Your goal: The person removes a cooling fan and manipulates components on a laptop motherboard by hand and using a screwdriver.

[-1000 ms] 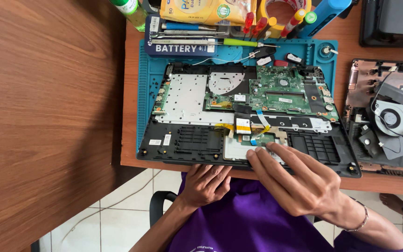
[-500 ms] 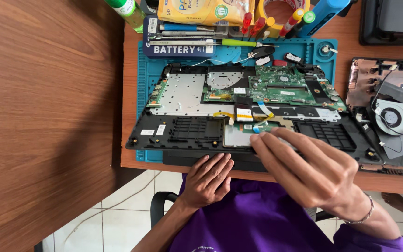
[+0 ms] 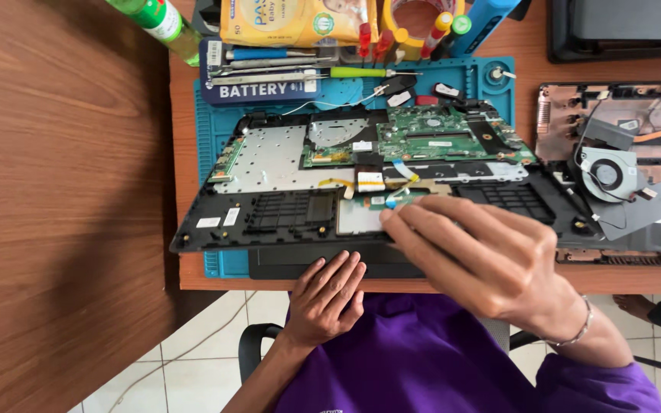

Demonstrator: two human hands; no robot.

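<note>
Opened laptop chassis (image 3: pixel 284 206) lies on blue repair mat (image 3: pixel 208 130), near counter (image 3: pixel 552 69) front edge. Right hand (image 3: pixel 491 260) spread, fingertips pressing the small ribbon cable (image 3: pixel 395 200) by the touchpad plate; grasping nothing. Left hand (image 3: pixel 327 298) released, resting against the chassis front lip. Likely light, stiff, fragile; best held by the frame edges. Yellow pouch (image 3: pixel 292 19) at back edge; green bottle (image 3: pixel 158 23) back-left.

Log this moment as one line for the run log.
left hand: resting at laptop front edge | right hand: fingers at ribbon cable near touchpad | laptop: open, on blue mat
</note>
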